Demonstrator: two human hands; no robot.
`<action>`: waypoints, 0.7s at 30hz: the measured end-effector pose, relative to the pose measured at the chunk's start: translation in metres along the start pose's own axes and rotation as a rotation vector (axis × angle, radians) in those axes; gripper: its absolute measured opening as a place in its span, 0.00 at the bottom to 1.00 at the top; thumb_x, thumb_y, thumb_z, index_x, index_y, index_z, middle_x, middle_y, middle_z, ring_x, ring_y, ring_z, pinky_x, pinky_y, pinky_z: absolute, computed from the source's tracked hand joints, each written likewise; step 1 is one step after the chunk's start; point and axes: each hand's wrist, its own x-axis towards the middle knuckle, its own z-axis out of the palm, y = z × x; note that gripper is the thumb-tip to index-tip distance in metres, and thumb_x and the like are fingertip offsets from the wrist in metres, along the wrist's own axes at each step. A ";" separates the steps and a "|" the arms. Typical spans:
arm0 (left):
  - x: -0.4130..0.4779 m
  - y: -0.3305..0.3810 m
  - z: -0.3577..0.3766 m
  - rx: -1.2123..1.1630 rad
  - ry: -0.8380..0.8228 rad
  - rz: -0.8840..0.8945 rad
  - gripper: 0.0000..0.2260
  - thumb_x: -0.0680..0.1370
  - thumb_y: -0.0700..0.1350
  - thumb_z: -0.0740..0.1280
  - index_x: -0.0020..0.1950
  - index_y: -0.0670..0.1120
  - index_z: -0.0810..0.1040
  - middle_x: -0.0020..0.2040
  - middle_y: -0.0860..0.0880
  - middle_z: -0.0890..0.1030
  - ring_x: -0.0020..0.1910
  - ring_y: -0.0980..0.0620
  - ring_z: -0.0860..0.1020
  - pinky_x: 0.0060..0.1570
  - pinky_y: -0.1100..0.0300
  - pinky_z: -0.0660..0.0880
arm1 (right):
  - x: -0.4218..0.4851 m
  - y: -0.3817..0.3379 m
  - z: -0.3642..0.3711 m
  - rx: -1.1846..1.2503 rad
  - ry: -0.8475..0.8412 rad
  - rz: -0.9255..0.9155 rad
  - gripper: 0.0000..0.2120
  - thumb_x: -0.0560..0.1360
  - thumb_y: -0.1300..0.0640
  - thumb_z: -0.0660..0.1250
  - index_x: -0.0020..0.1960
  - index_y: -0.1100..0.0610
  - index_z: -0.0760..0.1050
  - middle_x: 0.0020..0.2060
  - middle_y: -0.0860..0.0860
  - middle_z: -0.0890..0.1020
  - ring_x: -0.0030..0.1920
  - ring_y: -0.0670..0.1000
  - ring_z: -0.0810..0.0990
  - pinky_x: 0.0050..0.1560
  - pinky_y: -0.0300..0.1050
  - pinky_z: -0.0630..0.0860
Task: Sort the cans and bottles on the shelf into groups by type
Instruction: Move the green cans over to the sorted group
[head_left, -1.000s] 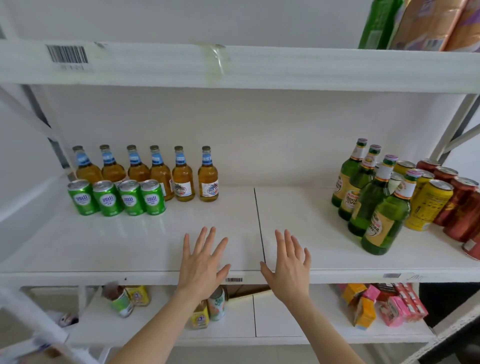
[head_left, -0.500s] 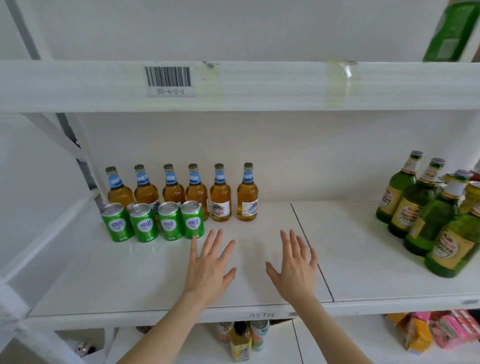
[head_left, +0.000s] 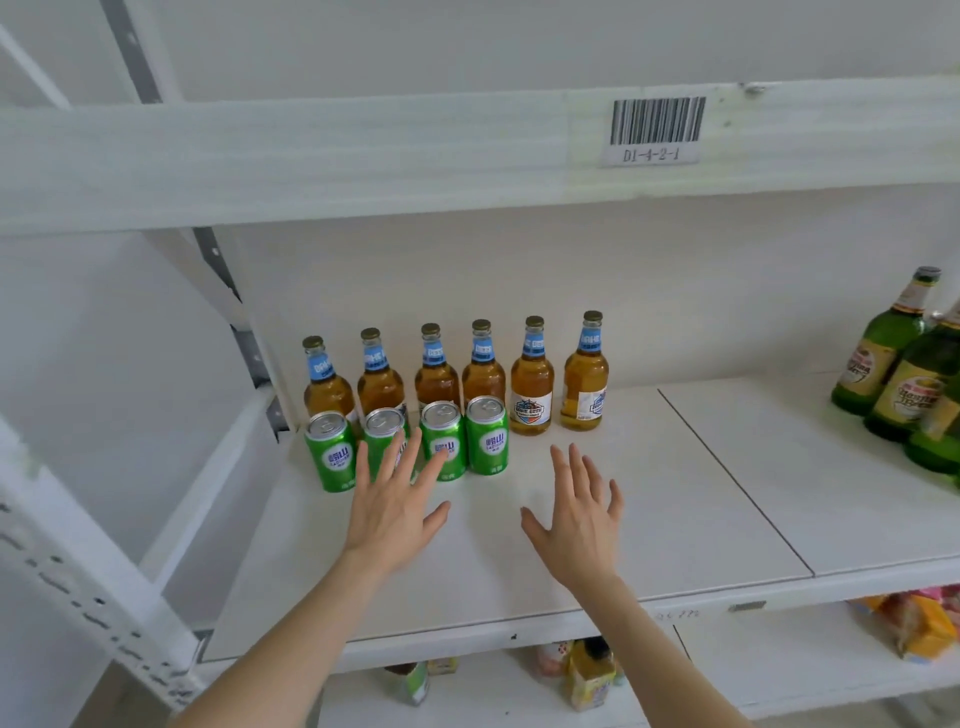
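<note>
Just beyond the spread, empty left hand (head_left: 392, 514) at lower centre, four upright green aluminium cans (head_left: 485, 439) stand nearer it than the equally open right hand (head_left: 579, 525).

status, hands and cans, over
Left hand open, at the green cans. Right hand open over the shelf. Cans in a row before the bottles. Nothing in the way.

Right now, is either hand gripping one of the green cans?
No, the left hand and right hand are both spread with straight fingers, none curled round the green cans.
</note>
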 end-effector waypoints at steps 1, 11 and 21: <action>0.002 -0.007 0.000 -0.004 -0.006 -0.006 0.31 0.73 0.62 0.68 0.73 0.52 0.69 0.74 0.42 0.68 0.74 0.40 0.64 0.68 0.32 0.60 | 0.002 -0.006 0.002 0.001 -0.001 -0.003 0.39 0.76 0.37 0.62 0.79 0.51 0.51 0.79 0.53 0.55 0.78 0.56 0.53 0.75 0.60 0.49; 0.048 -0.038 0.017 -0.015 0.005 -0.030 0.32 0.72 0.63 0.69 0.73 0.50 0.70 0.72 0.41 0.71 0.72 0.40 0.68 0.68 0.32 0.60 | 0.058 -0.033 0.031 0.041 -0.026 -0.049 0.40 0.74 0.37 0.64 0.79 0.51 0.52 0.78 0.51 0.58 0.78 0.54 0.55 0.76 0.59 0.51; 0.106 -0.038 0.032 -0.251 -0.181 -0.002 0.35 0.75 0.65 0.63 0.77 0.53 0.57 0.74 0.52 0.68 0.73 0.49 0.66 0.75 0.41 0.52 | 0.114 -0.035 0.058 0.750 -0.325 0.132 0.36 0.70 0.56 0.76 0.73 0.54 0.62 0.65 0.50 0.76 0.57 0.45 0.73 0.55 0.39 0.73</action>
